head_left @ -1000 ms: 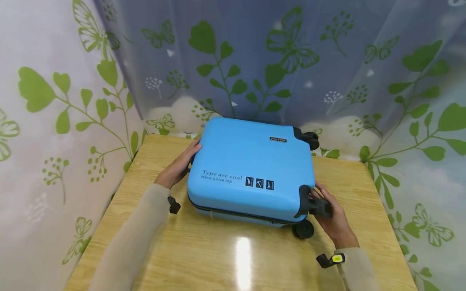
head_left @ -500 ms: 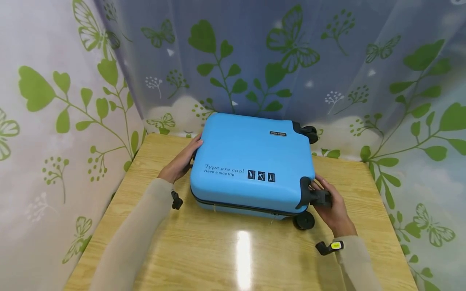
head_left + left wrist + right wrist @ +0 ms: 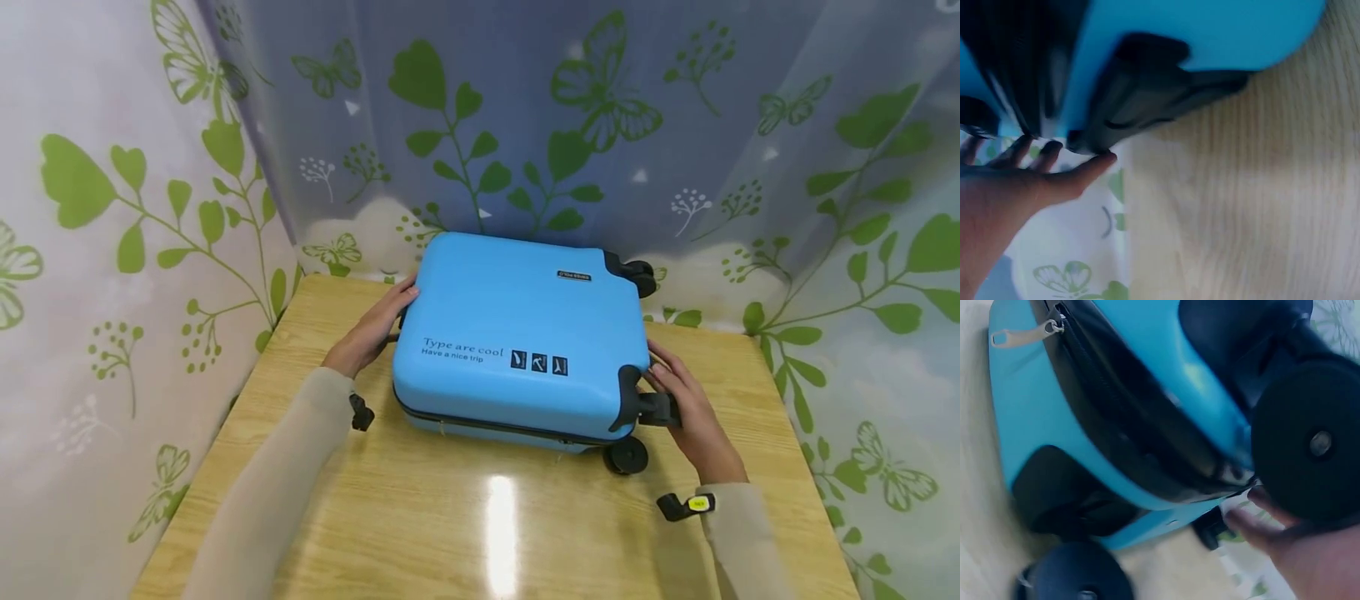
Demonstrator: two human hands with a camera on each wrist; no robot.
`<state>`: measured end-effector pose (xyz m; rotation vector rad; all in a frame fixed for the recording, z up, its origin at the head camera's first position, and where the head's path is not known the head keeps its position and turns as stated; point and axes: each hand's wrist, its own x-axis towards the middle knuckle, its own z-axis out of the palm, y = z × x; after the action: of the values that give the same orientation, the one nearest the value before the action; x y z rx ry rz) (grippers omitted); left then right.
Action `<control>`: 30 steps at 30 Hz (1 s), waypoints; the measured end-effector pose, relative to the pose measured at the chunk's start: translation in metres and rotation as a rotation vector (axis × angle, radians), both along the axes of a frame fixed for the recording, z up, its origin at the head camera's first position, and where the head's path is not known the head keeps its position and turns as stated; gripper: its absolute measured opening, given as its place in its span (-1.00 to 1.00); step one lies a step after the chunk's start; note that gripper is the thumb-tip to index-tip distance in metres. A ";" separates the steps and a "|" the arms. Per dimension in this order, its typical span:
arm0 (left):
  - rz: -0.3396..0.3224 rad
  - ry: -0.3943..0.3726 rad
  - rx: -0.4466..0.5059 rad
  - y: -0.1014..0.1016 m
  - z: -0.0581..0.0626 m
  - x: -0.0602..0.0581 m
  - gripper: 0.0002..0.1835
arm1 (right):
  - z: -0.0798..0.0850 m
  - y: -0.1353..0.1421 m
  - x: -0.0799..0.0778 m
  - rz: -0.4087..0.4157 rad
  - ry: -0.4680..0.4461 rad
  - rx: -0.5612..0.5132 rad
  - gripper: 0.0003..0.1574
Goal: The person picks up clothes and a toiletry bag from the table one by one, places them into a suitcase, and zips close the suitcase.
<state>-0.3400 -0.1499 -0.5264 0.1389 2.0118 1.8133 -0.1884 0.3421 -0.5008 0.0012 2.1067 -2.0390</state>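
Note:
A light blue hard-shell suitcase [image 3: 517, 308] lies flat on the wooden table, its printed face up and its wheeled end to the right. My left hand [image 3: 375, 329] rests against its left end, fingers extended along the side. Black fittings [image 3: 1147, 81] on that end show in the left wrist view, with the thumb and fingertips right at them. At the wheeled end, my right hand [image 3: 697, 421] touches the side with loosely straight fingers, just behind the near upper wheel [image 3: 660, 409]. In the right wrist view this wheel [image 3: 1300, 437] partly hides the hand.
Another black wheel [image 3: 626, 456] sits lower at the near right corner, and one more [image 3: 640, 277] at the far corner. A metal zipper pull [image 3: 1022, 335] hangs on the near side. Patterned curtain [image 3: 487, 125] stands close behind the wooden table [image 3: 420, 525].
The suitcase has shifted slightly away from me, toward the curtain, mostly in the first half second. Since then my right hand has drawn a little to the right.

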 end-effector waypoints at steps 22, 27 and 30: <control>-0.005 0.245 -0.213 -0.007 0.049 0.039 -0.31 | 0.052 -0.048 0.001 0.028 0.465 0.811 -0.19; -0.027 0.308 -0.263 -0.007 0.056 0.047 -0.34 | 0.058 -0.061 0.002 0.059 0.523 0.900 -0.15; -0.047 0.367 -0.264 -0.007 0.057 0.052 -0.37 | 0.059 -0.067 0.003 0.075 0.561 0.948 -0.14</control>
<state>-0.2875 -0.1570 -0.4693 0.4642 2.4548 1.5613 -0.1855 0.2755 -0.4419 -0.5368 3.1327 -0.8700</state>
